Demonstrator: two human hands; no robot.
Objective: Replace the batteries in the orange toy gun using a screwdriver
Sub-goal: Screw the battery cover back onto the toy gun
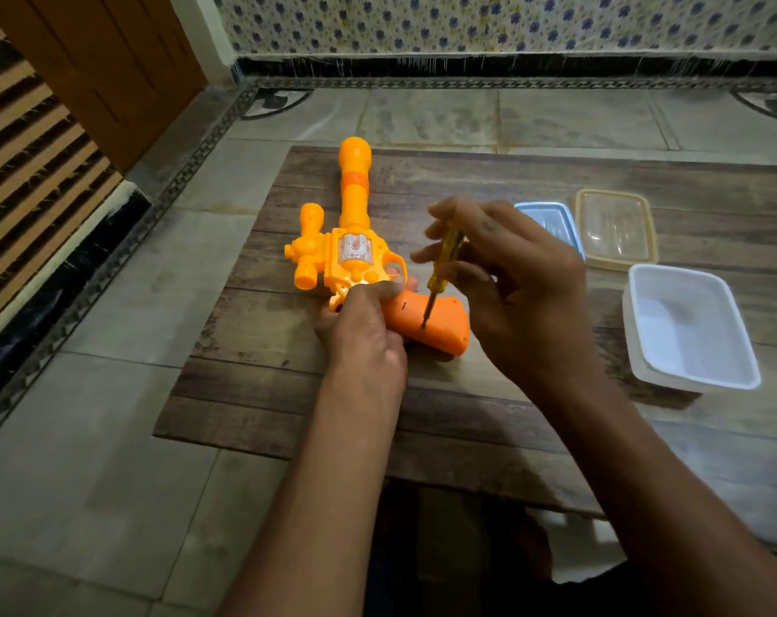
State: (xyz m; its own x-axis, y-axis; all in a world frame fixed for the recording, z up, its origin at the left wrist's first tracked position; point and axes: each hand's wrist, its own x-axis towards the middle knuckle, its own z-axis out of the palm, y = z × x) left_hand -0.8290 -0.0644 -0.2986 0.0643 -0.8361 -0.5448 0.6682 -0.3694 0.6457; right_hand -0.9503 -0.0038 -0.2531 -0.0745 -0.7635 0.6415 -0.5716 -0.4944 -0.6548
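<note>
Right now the orange toy gun (355, 242) lies flat on its side on a wooden board (253, 385) set on the tiled floor, toward the board's left half. Its long axis runs away from the person and a little leftward: the barrel's rounded muzzle points to the far edge of the board, and the darker orange grip angles back toward the near right.

The left hand (360, 322) holds the gun down just behind the trigger guard, fingers curled over the body where it meets the grip. The right hand (511, 278) pinches a yellow-handled screwdriver (440, 269) between thumb and fingertips, the other fingers spread loosely. The shaft leans slightly, and its tip sits on the side of the grip, at what looks like a screw hole; the screw itself is too small to make out.

I'd judge the gun to be hollow moulded plastic, light and stiff, with a smooth shell that could skid on the board under a downward push. The spot the left hand has chosen seems sound: close to the screw, on the thick part, clear of the thin trigger guard and the knobby bits on the far side. The grip's shell probably wants gentle pressure only.

Off to the right sit an open white tub (689, 327) and, beyond it, two lidded boxes, one blue (551, 220) and one tan (616, 229).
</note>
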